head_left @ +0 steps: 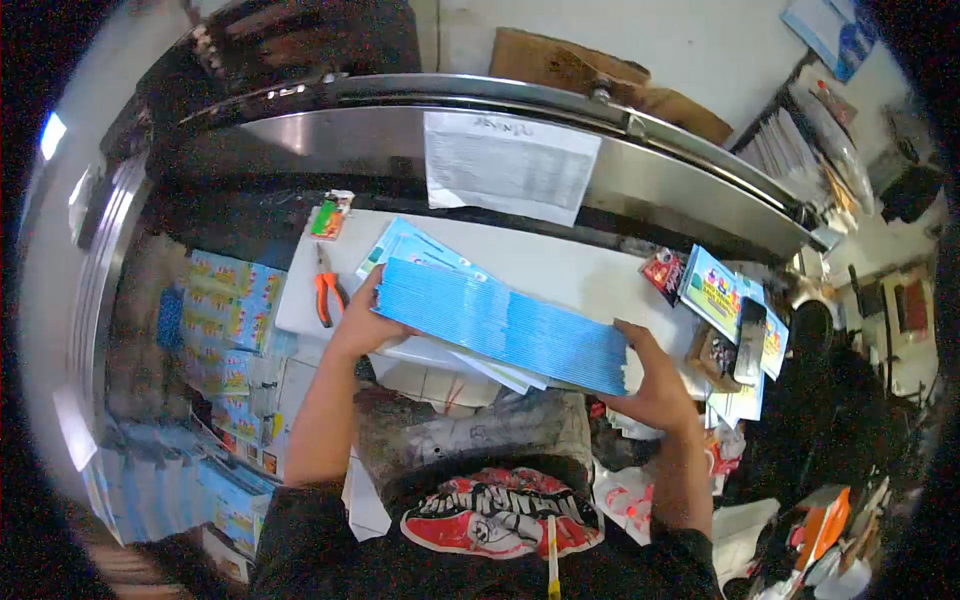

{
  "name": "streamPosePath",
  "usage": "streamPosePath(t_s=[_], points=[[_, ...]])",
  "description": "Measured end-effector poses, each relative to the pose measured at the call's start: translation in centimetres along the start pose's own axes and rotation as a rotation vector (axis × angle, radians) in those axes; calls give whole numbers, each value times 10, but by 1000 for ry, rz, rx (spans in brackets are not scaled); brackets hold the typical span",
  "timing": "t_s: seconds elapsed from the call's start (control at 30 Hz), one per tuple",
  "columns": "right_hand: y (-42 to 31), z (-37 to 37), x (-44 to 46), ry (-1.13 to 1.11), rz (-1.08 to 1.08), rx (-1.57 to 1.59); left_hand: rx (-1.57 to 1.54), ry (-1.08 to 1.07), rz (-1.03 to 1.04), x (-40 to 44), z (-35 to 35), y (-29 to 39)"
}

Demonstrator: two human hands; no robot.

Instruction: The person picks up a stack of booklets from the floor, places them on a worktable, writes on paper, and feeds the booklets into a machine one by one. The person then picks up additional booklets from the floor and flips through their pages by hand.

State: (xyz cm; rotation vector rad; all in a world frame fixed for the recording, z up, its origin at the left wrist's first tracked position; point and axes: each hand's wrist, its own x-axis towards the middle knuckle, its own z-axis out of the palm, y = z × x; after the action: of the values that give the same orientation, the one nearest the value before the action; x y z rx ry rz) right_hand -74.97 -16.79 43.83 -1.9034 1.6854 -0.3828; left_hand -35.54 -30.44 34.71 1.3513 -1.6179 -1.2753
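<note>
A thick stack of blue booklets (pixel 500 322) is held between my hands above the white tabletop, its many thin edges turned toward me. My left hand (pixel 368 318) is closed around the stack's left end. At the right end my right hand (pixel 658 385) grips it, thumb on the upper edge and fingers below. Beneath and behind the stack lie loose blue-and-white printed sheets (pixel 425 245). Left of my left hand, orange-handled pliers (pixel 326 288) rest on the white tabletop (pixel 540 265).
A small green-and-red packet (pixel 330 217) lies at the tabletop's back left. Printed booklets (pixel 712 285), a red packet (pixel 664 272) and a small box (pixel 714 355) crowd the right end. More stacked booklets (pixel 235 300) stand at left. A metal bar (pixel 480 92) crosses the back, with a paper sheet (pixel 510 165) below.
</note>
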Motion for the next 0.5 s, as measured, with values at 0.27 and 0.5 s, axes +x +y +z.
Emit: streamPosePath(t_s=[0.27,0.5], points=[[17,115,3,409,-49,989,114,-34,152,-13,-2,4],[39,129,4,302,51,862,145,18,45,-12,-2,-9]])
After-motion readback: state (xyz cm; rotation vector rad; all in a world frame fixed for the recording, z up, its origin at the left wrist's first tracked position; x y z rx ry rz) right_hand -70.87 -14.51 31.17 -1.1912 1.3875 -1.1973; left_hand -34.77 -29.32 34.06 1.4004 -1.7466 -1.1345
